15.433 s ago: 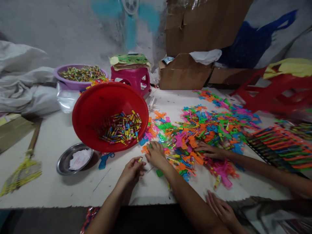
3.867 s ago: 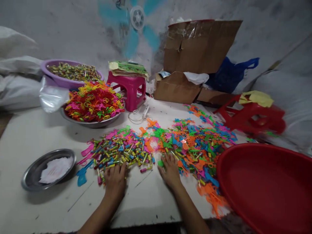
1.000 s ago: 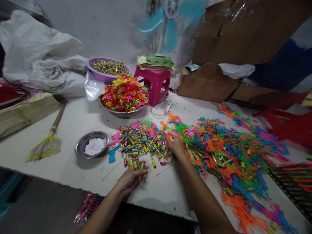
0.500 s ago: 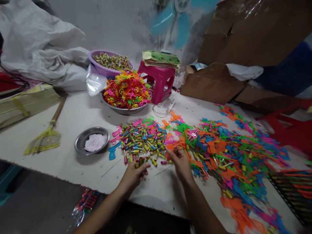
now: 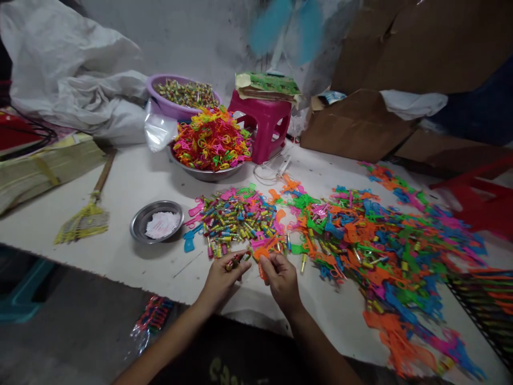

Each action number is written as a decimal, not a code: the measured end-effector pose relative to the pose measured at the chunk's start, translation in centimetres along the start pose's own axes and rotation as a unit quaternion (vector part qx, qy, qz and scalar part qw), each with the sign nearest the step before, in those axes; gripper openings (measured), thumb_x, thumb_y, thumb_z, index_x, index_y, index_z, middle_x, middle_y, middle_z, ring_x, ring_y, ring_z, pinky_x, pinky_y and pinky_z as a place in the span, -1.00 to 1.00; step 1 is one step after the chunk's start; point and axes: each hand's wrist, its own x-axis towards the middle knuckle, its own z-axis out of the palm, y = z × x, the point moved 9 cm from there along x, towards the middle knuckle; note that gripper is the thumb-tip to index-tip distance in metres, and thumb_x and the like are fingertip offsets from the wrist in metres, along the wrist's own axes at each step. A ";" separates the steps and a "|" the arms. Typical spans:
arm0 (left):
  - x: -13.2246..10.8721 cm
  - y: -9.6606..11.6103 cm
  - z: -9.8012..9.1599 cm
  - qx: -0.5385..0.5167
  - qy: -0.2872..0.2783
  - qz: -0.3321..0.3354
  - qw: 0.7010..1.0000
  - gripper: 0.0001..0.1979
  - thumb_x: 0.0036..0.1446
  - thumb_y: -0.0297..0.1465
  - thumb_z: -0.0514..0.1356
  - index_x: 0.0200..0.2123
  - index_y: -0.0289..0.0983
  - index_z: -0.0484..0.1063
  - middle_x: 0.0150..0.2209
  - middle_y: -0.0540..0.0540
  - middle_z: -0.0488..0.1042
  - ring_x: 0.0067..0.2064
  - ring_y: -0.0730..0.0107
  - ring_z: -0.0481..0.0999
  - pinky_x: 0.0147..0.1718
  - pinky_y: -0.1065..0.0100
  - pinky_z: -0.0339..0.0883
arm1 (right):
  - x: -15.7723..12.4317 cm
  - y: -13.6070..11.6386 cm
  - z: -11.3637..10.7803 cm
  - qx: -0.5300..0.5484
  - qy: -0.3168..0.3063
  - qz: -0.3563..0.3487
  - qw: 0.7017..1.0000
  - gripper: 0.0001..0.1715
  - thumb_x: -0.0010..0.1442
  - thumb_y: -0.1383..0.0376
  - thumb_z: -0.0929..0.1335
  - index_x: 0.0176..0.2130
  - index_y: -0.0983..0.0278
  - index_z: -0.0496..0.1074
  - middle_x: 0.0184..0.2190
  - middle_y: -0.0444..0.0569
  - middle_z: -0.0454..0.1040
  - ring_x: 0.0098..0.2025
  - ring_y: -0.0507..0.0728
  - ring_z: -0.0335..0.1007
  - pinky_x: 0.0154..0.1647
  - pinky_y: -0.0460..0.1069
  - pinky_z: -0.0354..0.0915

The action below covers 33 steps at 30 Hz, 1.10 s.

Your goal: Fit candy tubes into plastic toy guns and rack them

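My left hand is closed round several small coloured tubes, held near the front edge of the white table. My right hand pinches an orange plastic toy piece right beside it. Both hands hover just in front of a heap of small coloured tubes. To the right spreads a wide pile of flat plastic toy pieces in orange, blue, green and pink.
A small steel dish with white paper sits left of the tubes. Behind are a steel bowl of coloured rings, a purple basin, a pink stool, cardboard boxes and a broom.
My right hand came back from the pile with an orange piece and met my left hand near the table's front edge. The view shifted slightly right.
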 end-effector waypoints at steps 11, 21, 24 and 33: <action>-0.6 -0.5 1.5 -0.051 -0.074 -0.076 0.993 -0.61 -0.20 -0.15 0.26 -0.40 -0.36 0.40 -0.73 0.14 0.16 -0.70 0.66 0.06 -0.71 0.53 -0.12 | -0.6 -0.3 -0.2 -0.015 -0.020 -0.009 1.000 -0.64 0.08 0.09 0.28 -0.59 0.25 0.20 -0.74 -0.22 0.17 -0.67 -0.05 0.06 -0.66 -0.12 0.04; -0.6 -0.2 1.7 0.006 -0.084 -0.037 0.996 -0.64 -0.13 -0.16 0.22 -0.35 -0.34 0.43 -0.66 0.10 0.22 -0.68 0.64 0.09 -0.70 0.52 -0.06 | -1.1 0.2 -0.7 -0.029 -0.004 -0.017 0.999 -0.63 0.11 0.10 0.25 -0.59 0.24 0.13 -0.72 -0.24 0.10 -0.67 -0.06 0.00 -0.65 -0.13 0.02; -0.9 0.9 2.6 0.079 -0.113 0.028 0.990 -0.74 -0.08 -0.21 0.20 -0.41 -0.31 0.47 -0.60 0.04 0.29 -0.63 0.59 0.18 -0.65 0.50 0.06 | -1.6 0.4 -0.2 -0.028 0.001 -0.008 1.000 -0.64 0.12 0.10 0.23 -0.58 0.23 0.13 -0.73 -0.24 0.11 -0.66 -0.05 0.01 -0.64 -0.13 0.03; 0.4 -1.1 3.6 0.179 -0.077 0.104 0.975 -0.67 0.06 -0.26 0.08 -0.11 -0.24 0.40 -0.28 -0.16 0.51 -0.28 0.28 0.48 -0.35 0.34 0.34 | 1.0 2.5 -15.1 -0.269 0.173 0.068 0.945 -0.57 0.02 -0.01 0.21 -0.54 0.28 0.33 -0.61 -0.04 0.29 -0.50 0.12 0.21 -0.46 -0.01 0.16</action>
